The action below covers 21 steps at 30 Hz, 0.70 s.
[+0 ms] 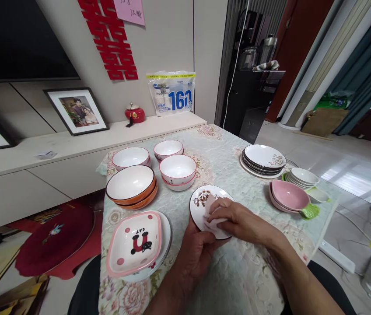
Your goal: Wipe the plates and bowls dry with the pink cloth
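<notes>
Plate (204,195) rests in left hand (199,239) — right hand (231,215) curled above.

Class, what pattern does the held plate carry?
The plate: brown flowers on white, seen in the head view.

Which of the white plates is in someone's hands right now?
The small flowered plate at front centre: the left hand holds it, the right hand presses a pale wipe to it. The other plates rest on the tablecloth.
</notes>
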Motion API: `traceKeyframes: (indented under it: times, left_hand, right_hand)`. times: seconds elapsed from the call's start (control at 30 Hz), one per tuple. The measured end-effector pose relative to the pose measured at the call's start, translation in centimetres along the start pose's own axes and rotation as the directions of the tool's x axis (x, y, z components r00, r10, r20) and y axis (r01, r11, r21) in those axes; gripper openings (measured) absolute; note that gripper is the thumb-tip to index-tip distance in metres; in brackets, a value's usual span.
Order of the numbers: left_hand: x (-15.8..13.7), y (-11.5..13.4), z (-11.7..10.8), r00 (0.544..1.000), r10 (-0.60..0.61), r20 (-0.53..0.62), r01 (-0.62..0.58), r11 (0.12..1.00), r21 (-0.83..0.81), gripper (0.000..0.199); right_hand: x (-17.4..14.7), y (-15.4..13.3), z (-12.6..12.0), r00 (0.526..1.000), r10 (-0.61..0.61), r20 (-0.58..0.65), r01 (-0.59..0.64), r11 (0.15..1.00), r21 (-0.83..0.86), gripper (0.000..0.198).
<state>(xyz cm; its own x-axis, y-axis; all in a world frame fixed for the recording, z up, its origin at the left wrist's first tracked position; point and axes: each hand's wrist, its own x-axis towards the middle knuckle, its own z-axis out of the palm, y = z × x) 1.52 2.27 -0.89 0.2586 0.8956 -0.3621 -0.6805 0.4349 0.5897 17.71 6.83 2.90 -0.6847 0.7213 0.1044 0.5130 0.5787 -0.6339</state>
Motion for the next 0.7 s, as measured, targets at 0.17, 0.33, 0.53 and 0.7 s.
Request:
traceKeyframes:
  times: [0.17, 0.33, 0.53, 0.7]
  left_hand:
    - [-0.4, 0.1, 0.4, 0.999, -0.015, -0.034, 0.016, 0.999, 0.042, 0.098]
    - [-0.4, -0.1, 0.3, 1.0, -0.026, 0.004, 0.026, 0.997, 0.073, 0.096]
    - [-0.2, -0.1, -0.3, 0.997, -0.025, 0.07, 0.026, 1.0, -0.015, 0.089]
    - [0.0, 0.6, 0.1, 0.992, -0.106, 0.066, 0.115, 0.982, -0.148, 0.064]
  right_hand:
    - [0.1, 2.5, 0.4, 0.897, 0.316, -0.31, -0.4, 0.88, -0.258, 0.026]
    - [1.6, 0.4, 2.5, 0.914, 0.199, -0.354, -0.317, 0.894, -0.316, 0.038]
    - [1.1, -2.0, 1.5, 0.997, -0.044, -0.068, 0.045, 0.999, 0.014, 0.018]
    - [-0.7, 0.6, -0.7, 0.994, 0.082, 0.072, -0.087, 0.995, 0.058, 0.016]
